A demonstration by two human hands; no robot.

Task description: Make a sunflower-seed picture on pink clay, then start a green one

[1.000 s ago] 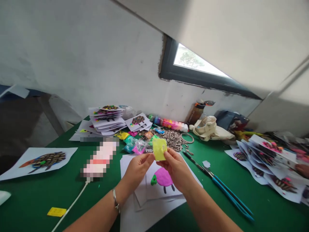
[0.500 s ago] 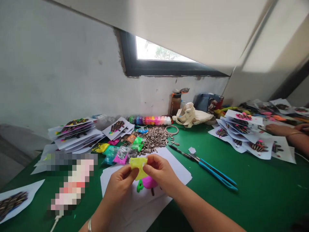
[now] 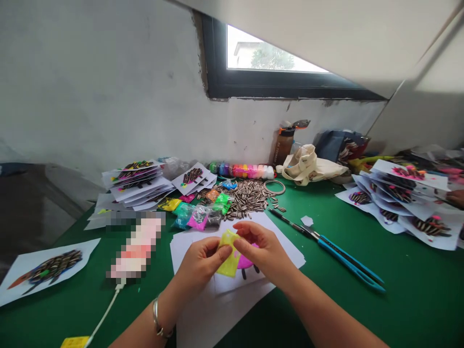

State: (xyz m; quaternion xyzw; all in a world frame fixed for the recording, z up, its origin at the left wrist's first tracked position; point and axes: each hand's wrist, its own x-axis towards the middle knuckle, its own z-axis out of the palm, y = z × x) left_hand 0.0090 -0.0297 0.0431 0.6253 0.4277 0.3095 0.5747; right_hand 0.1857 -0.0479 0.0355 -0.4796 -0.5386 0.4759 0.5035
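A small yellow packet (image 3: 227, 267), seemingly of modelling clay, is held over the white paper sheets (image 3: 195, 309). My left hand (image 3: 201, 263) pinches its left side between thumb and fingers. My right hand (image 3: 266, 249) grips its upper right corner, thumb against the packet. Partly hidden behind my right hand, a pink clay shape (image 3: 246, 261) with short dark legs lies on the top sheet. Just beyond are several clay packets, among them a pink one (image 3: 197, 220) and a green one (image 3: 222, 203), beside a heap of striped sunflower seeds (image 3: 250, 197).
Blue-handled tweezers (image 3: 353, 263) and a black pen (image 3: 288, 222) lie on the right. Stacks of seed pictures stand left (image 3: 139, 186) and right (image 3: 398, 193). A bottle (image 3: 283, 145) and cloth bag (image 3: 308, 166) stand by the wall. Another person's hand (image 3: 456, 198) shows at the right edge.
The view has swung left, shifting the scene rightward. The yellow packet has turned more upright and hangs lower from my fingers, now covering the green clay part.
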